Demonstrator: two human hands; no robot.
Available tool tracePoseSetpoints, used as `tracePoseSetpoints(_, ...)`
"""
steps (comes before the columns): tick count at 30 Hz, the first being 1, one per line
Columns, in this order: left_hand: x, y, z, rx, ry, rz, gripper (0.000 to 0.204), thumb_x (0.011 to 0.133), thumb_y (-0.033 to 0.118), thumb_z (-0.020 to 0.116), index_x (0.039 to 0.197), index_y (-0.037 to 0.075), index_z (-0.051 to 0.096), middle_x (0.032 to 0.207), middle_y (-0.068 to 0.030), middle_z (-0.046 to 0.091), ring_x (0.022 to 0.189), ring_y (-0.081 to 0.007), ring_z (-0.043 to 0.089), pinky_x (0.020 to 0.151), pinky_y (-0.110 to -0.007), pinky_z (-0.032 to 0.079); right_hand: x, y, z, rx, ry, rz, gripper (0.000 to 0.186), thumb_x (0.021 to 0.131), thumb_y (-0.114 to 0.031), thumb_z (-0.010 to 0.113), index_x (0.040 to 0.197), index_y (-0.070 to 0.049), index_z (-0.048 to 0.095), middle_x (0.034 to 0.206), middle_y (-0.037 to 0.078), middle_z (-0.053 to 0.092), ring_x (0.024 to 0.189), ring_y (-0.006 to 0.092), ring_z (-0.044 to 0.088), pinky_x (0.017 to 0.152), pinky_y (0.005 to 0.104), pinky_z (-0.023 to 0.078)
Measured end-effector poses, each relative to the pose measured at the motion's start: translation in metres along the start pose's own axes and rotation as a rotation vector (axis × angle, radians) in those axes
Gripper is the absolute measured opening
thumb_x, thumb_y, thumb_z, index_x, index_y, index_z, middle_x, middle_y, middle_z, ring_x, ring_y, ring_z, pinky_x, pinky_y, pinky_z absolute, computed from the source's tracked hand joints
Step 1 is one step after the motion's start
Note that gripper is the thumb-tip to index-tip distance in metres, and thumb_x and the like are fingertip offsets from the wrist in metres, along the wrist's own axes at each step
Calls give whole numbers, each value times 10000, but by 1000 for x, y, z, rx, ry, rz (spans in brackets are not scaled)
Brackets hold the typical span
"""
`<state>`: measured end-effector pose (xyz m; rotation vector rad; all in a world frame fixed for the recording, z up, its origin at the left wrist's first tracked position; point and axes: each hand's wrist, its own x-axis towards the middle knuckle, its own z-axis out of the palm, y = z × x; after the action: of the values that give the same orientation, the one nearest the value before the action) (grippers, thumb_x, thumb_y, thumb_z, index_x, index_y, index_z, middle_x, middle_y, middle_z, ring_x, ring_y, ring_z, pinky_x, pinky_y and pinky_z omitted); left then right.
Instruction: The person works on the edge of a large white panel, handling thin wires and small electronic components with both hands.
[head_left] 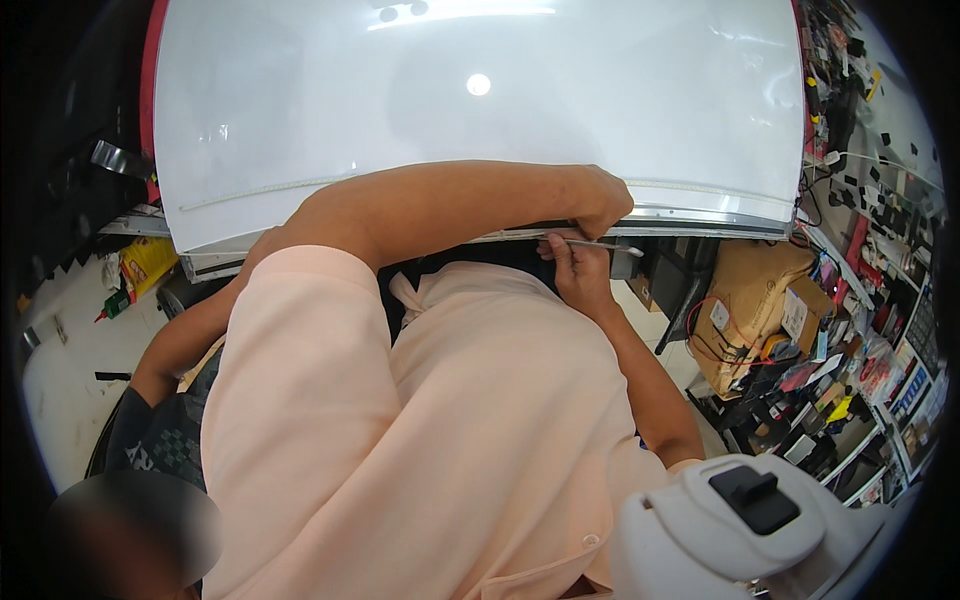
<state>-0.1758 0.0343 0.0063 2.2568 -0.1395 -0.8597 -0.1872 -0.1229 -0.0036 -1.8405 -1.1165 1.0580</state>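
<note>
A large glossy white panel (pixel 480 110) spreads in front of me, with a metal strip (pixel 700 217) along its near edge. My left arm crosses in front of my chest to the right. At that edge my left hand (pixel 600 200) is closed, its fingertips curled down out of sight; what they grip is hidden. Just below it, my right hand (pixel 582 272) pinches a slender silver metal tool (pixel 612 246) between thumb and fingers. The tool lies nearly level under the edge, its rounded end pointing right. Its exact kind cannot be made out.
Close on my left, another person (pixel 165 430) in dark clothing reaches an arm toward the panel's underside. A yellow packet (pixel 148 262) lies beyond that arm. To the right are a brown cardboard package (pixel 750 310), black and red cables, and shelves crowded with small parts.
</note>
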Motion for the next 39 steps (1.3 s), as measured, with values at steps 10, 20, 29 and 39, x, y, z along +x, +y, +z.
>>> tracePoseSetpoints(10, -6, -2, 3, -81, 16, 15, 177, 642, 52, 667, 798, -28, 690, 790, -190, 674, 736, -325, 665, 628, -402, 522, -17, 19, 19, 442, 129, 130, 246, 978, -102, 473, 992, 100, 614, 885, 179, 668, 797, 209, 674, 705, 294, 566)
tracePoseSetpoints(20, 0, 1, -2, -27, 4, 11, 187, 664, 34, 642, 833, -26, 695, 811, -197, 675, 761, -339, 666, 648, -416, 522, 2, -5, 9, 186, 11, 87, 238, 948, -67, 514, 851, 112, 637, 809, 151, 678, 663, 184, 668, 619, 278, 546)
tracePoseSetpoints(29, 6, 1, -3, 10, -66, 8, 187, 667, 50, 647, 832, -25, 693, 807, -187, 677, 778, -316, 669, 659, -407, 523, 1, -6, 12, 260, -36, 161, 231, 965, -86, 496, 993, 106, 621, 883, 172, 674, 756, 197, 680, 653, 275, 567)
tracePoseSetpoints(39, 5, -2, 4, -59, -34, 6, 221, 654, 63, 662, 857, -22, 687, 845, -199, 673, 800, -339, 663, 677, -417, 523, 2, 4, 10, 238, -106, 107, 230, 968, -88, 483, 1032, 91, 613, 883, 168, 679, 779, 199, 675, 672, 280, 566)
